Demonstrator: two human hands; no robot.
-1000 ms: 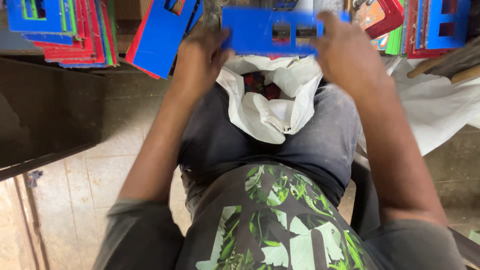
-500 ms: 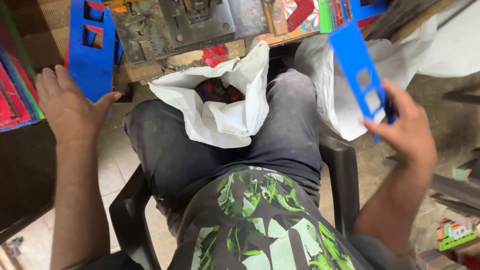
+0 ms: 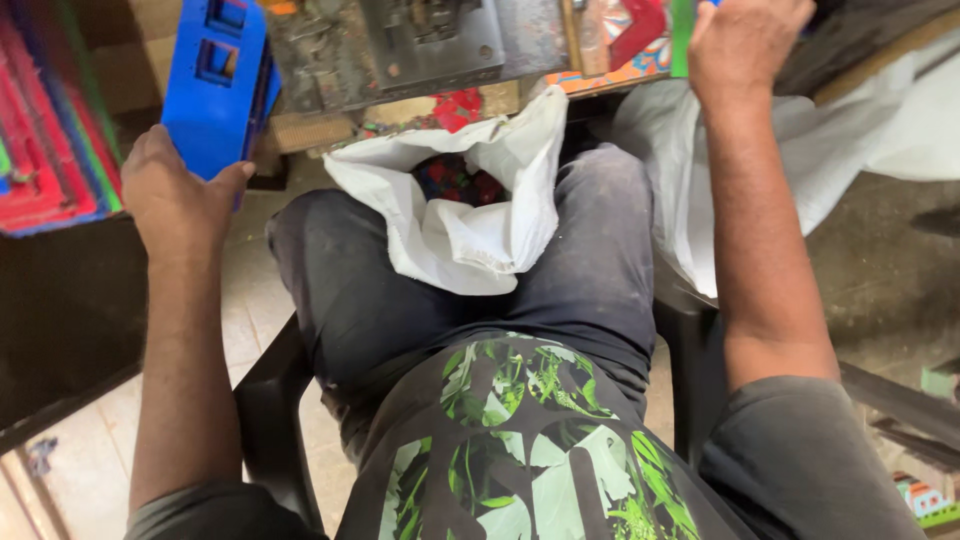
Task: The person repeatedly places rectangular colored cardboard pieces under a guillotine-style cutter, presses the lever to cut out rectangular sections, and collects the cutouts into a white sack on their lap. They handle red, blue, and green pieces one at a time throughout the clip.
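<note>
Blue plastic panel (image 3: 213,85) gripped in left hand (image 3: 178,195) fingers; right hand (image 3: 745,40) grip unclear.

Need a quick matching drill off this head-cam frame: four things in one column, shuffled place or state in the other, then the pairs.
Things:
1. left hand
2. right hand
3. white sack
4. stack of red and blue panels

Places or states:
A. open on the lap, coloured scraps inside
B. raised at the top edge, by a green strip
C. at the far left edge
D. gripping a blue cut-out panel

Pairs: 1-D, 2-B, 3-A, 4-C
</note>
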